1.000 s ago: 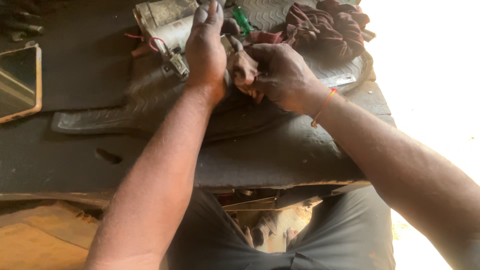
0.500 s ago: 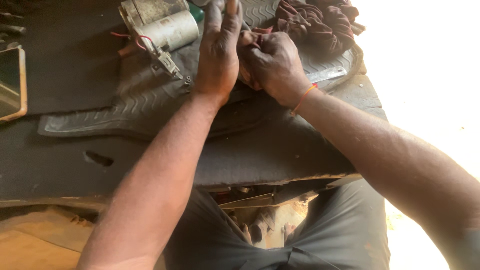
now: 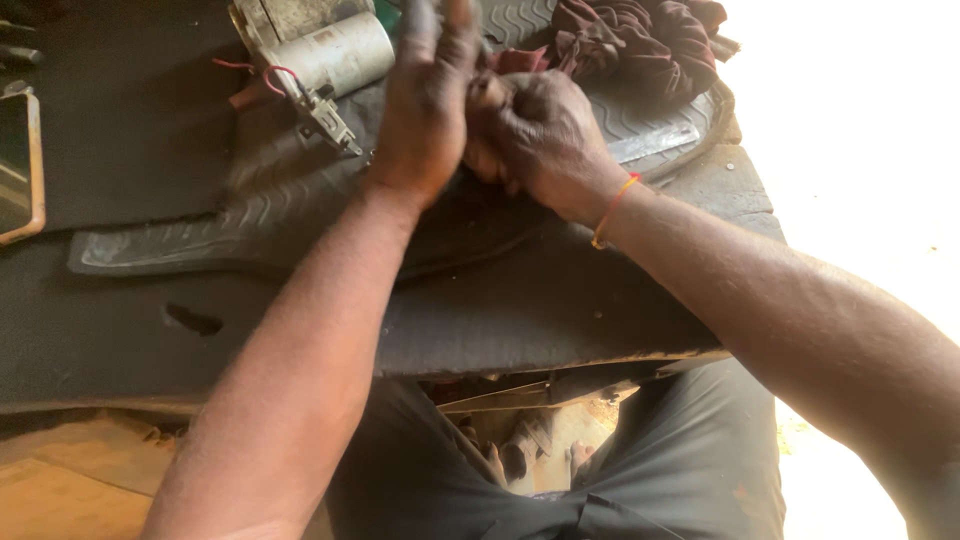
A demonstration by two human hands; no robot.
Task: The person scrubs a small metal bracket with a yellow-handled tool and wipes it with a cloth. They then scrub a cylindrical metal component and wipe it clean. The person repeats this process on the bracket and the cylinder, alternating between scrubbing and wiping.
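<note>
Far left on the dark worktop (image 3: 120, 330): a flat device with an orange-tan rim (image 3: 18, 165), partly cut off by the frame edge. Next, a ribbed black rubber mat (image 3: 250, 215) lies across the worktop. At the mat's upper end sits a grey cylindrical motor (image 3: 325, 50) with red wires and a small metal connector at its near side.

Left hand (image 3: 425, 95): raised edge-on, fingers extended upward and held together, palm facing the right hand. What it grips cannot be told; its palm side is hidden.

Right hand (image 3: 545, 130): closed into a fist around a wad of brownish rag (image 3: 480, 160), pressed against the left palm just above the mat. An orange thread band circles the right wrist.

Behind the right hand: a heap of maroon cloth (image 3: 640, 40). A flat metal strip (image 3: 655, 145) lies on the mat's right edge.
</note>
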